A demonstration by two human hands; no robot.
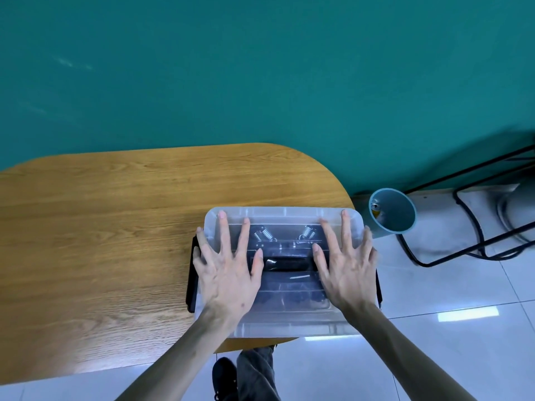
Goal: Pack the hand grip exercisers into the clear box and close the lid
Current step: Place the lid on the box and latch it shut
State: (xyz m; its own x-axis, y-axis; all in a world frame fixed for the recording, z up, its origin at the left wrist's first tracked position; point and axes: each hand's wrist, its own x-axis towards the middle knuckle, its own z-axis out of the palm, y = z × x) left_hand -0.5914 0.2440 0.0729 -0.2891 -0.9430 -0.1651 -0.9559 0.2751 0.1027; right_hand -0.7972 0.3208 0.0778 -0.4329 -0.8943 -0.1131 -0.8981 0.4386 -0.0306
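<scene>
Both hands, the left hand and right hand, lie flat with fingers spread, grasping nothing, pressing the lid onto the clear box at the counter's near-right corner, hand grip exercisers inside, so closing looks underway and next probably needs the black side latches snapped.

The wooden table carries the lidded clear box, seemingly overhanging its near edge.

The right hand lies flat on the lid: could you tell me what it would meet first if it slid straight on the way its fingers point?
Probably the lid's raised far rim, just beyond the right hand's fingers; past that, the green wall.
</scene>
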